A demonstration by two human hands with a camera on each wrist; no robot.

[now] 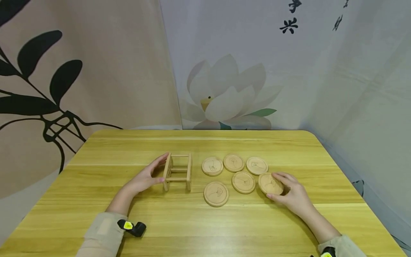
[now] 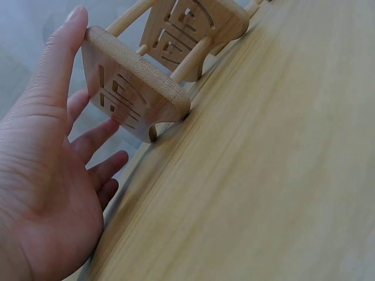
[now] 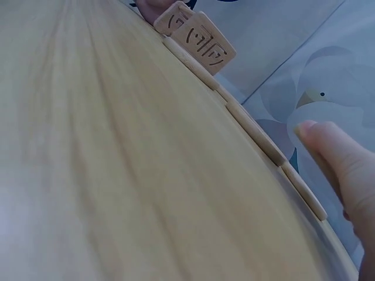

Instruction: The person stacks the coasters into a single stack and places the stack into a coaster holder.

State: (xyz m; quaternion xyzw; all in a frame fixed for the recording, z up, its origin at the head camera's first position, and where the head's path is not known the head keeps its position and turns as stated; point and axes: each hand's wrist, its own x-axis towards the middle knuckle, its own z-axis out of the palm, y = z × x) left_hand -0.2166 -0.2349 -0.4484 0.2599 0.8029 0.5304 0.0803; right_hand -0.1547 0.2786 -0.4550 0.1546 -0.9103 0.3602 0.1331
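Note:
On the left of the table, my left hand [image 1: 144, 180] grips the near end panel of a wooden coaster holder [image 1: 188, 173], thumb at one edge and fingertips at the other. The holder has two end panels with cut-out patterns, joined by round bars, and no coasters stand in it. In the left wrist view the thumb presses a top corner of the holder [image 2: 135, 85]. My right hand [image 1: 293, 194] pinches a round wooden coaster [image 1: 269, 184] by its rim, between thumb and fingers. This coaster carries an engraved leaf design and overlaps its neighbours' edges in the head view.
Several more round coasters lie flat between the hands, among them a front one [image 1: 216, 194], a middle one [image 1: 243, 182] and a back one [image 1: 233, 163]. They rest on a wooden table [image 1: 192, 232]. Behind its far edge hangs a printed backdrop [image 1: 128, 71].

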